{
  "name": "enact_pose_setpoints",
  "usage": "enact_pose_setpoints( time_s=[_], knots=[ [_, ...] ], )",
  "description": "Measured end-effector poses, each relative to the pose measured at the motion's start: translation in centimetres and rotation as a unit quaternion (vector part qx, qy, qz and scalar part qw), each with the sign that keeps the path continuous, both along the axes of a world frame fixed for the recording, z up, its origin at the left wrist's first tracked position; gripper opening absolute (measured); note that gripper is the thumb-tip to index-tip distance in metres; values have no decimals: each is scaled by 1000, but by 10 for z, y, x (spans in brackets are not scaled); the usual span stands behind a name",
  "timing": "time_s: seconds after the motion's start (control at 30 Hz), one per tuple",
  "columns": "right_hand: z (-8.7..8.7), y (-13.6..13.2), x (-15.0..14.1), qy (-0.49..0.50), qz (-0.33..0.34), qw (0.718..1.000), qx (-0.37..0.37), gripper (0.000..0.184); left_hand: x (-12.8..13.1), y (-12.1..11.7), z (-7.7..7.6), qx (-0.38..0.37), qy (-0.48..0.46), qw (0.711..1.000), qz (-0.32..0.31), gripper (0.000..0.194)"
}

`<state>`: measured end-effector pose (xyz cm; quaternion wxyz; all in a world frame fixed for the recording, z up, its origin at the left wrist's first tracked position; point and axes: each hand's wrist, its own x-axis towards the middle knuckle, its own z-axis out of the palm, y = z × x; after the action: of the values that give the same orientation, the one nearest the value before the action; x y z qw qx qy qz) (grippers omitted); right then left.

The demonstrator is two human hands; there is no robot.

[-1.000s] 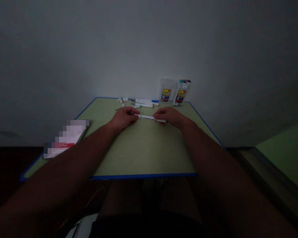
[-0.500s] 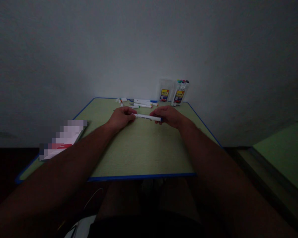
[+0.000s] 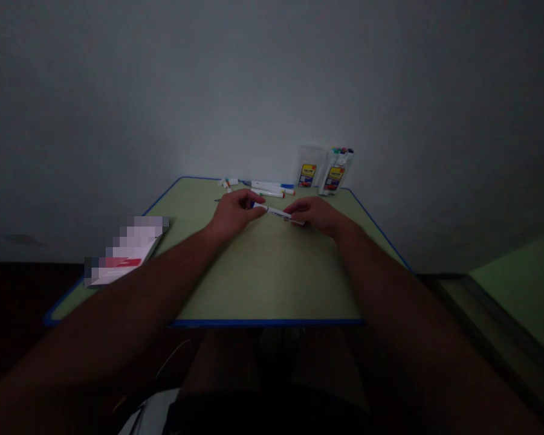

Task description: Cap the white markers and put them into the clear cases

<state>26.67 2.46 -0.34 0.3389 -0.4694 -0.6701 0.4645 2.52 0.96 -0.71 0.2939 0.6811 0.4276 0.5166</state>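
A white marker (image 3: 278, 212) stretches between my two hands above the table, its right end tilted slightly down. My left hand (image 3: 236, 211) pinches the left end, where a dark blue tip shows between thumb and fingers. My right hand (image 3: 316, 214) is closed around the other end, and its fingers partly cover the barrel. Behind my hands several white markers (image 3: 272, 188) with coloured ends lie on the table, with white marker caps or short pieces (image 3: 229, 182) to their left.
The light-green table (image 3: 272, 272) has a blue edge and stands against a grey wall. At the back right are a clear pouch (image 3: 307, 175) with a yellow label and a pouch filled with markers (image 3: 335, 175). A partly blurred booklet or box (image 3: 131, 254) lies at the left edge.
The marker has been turned end for end: its blue end was at my right hand and is now at my left. The camera view has shifted slightly.
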Motion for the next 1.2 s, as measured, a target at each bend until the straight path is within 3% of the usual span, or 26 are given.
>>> enact_pose_setpoints(
  time_s=[0.33, 0.57, 0.73, 0.97, 1.2],
  knots=[
    [2, -2, 2, 2, -11, 1000, -1, 20, 1, 0, -2, -13, 3, 1000, -20, 17],
    [0, 2, -1, 99, -57, 993, 26, 15, -4, 5, -7, -76, 55, 996, -7, 15],
    [4, 0, -3, 149, -48, 988, 10, 18, -5, 5, -4, -92, 55, 994, 20, 15],
    [5, 0, -4, 201, -79, 976, -1, 16, -7, 6, -5, -113, -22, 993, 8, 20],
    [3, 0, -5, 197, -83, 977, 8, 15, -6, 3, -2, -130, -88, 988, -11, 12]
  ],
)
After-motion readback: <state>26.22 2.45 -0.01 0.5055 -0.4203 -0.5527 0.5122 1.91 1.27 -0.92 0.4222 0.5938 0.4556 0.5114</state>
